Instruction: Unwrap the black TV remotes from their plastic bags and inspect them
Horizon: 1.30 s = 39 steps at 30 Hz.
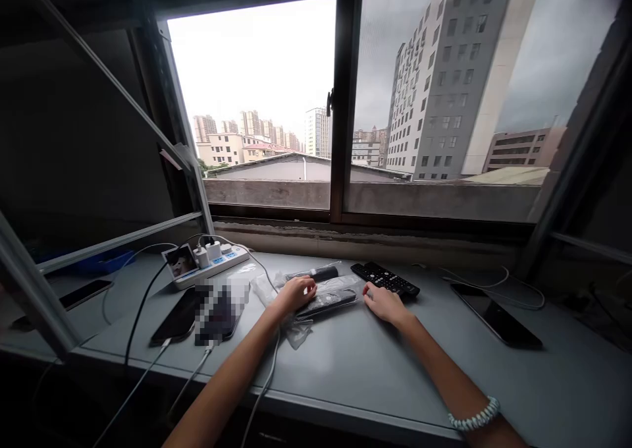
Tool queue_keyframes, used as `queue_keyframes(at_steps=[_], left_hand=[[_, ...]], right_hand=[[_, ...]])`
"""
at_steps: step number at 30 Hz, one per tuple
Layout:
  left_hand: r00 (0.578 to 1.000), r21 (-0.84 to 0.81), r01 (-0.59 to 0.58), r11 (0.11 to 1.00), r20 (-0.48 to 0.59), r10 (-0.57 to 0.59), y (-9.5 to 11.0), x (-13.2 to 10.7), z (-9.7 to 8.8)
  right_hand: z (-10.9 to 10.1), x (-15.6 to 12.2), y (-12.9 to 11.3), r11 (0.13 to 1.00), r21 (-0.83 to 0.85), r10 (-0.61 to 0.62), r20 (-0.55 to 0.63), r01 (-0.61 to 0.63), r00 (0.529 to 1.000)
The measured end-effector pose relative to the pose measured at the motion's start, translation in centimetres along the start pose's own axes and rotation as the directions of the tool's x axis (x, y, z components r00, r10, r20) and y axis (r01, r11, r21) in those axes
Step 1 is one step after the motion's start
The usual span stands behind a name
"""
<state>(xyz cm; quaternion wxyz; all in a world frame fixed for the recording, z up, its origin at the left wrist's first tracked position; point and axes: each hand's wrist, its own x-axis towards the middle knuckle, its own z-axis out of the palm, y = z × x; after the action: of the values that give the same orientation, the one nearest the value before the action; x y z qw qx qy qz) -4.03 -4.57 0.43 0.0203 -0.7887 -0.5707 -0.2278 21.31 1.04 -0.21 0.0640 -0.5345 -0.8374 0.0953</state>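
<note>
1. Bags [348,282] of clear plastic lie in the middle of the bench [340,375], with two long dark things [334,299] showing inside.
2. The left hand [295,292] rests on the left part of the bags. Its fingers are bent, about half closed. It seems to touch the plastic, but one cannot tell if it grips it.
3. The right hand [386,303] is just right of the bags, on the near side of two black remotes [390,279]. Its fingers are curled. Nothing shows in it, but the tips are too small to be sure.
4. Thin plastic can be slippery. If the left hand pulls hard, the bags could slide or rip, and a dark thing could slip out.
5. A white cord [269,369] passes under the left arm and over the near edge. If the arm catches it, it could tug the bags too.
6. Two phones [174,317] lie on the left, with wires [148,373] hanging over the near edge. A bump on a wire could pull a phone down.
7. If the right hand swings far, it could knock the remotes. The phone on the right [496,316] is well apart, so it seems safer.
</note>
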Motion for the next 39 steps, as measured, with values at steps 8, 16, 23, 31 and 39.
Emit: queue_keyframes(at_steps=[8, 16, 23, 31, 39], left_hand=[[1.000, 0.012, 0.014, 1.000, 0.012, -0.014, 0.1, -0.1, 0.6], [0.999, 0.025, 0.028, 0.999, 0.015, -0.028, 0.3, -0.5, 0.6], [1.000, 0.037, 0.026, 0.999, 0.017, -0.026, 0.4, -0.6, 0.5], [0.999, 0.032, 0.022, 0.999, 0.044, -0.023, 0.6, -0.3, 0.2], [0.997, 0.016, 0.025, 1.000, 0.076, -0.026, 0.1, 0.1, 0.1]], right_hand=[[0.3, -0.1, 0.3, 1.000, -0.007, -0.011, 0.038, 0.011, 0.999], [0.6, -0.1, 0.6, 1.000, 0.001, -0.007, 0.061, 0.006, 0.998], [0.8, -0.1, 0.7, 1.000, -0.004, -0.001, 0.055, 0.001, 0.998], [0.4, -0.1, 0.5, 1.000, 0.007, 0.006, 0.046, -0.007, 0.999], [-0.2, -0.2, 0.2, 0.999, 0.027, 0.015, 0.052, -0.016, 0.999]])
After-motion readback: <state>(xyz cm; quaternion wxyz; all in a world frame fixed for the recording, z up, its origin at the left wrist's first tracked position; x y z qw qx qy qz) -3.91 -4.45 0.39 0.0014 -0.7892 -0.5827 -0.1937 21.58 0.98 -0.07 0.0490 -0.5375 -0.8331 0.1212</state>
